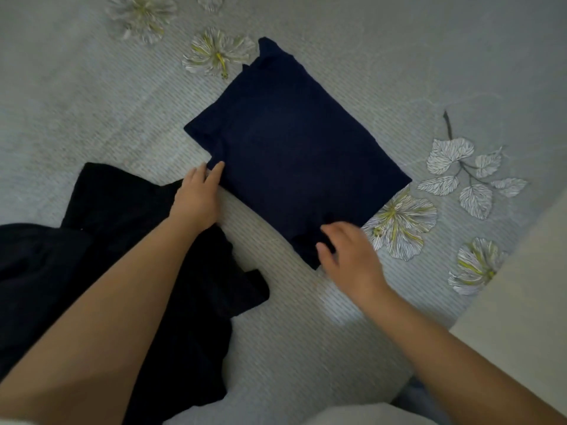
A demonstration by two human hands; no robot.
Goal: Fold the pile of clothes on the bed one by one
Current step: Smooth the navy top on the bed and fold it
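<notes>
Navy garment (pixel 294 148) lying flat at mid-bed, already a tidy rectangle, long axis from 11 to 5 o'clock. Left hand (pixel 196 197) at its 8 o'clock edge, fingers straight, touching the hem, gripping nothing. Right hand (pixel 346 250) at the 5 o'clock corner, relaxed, blurred; grip impossible to tell. Best to pinch both near corners evenly, then fold away in 1 smooth motion. Black pile (pixel 122 240) waiting at 8 o'clock on the floral bedsheet (pixel 306 332).

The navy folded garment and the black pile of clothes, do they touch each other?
Apart. The head view shows a strip of grey bedsheet between the navy garment and the black pile.
</notes>
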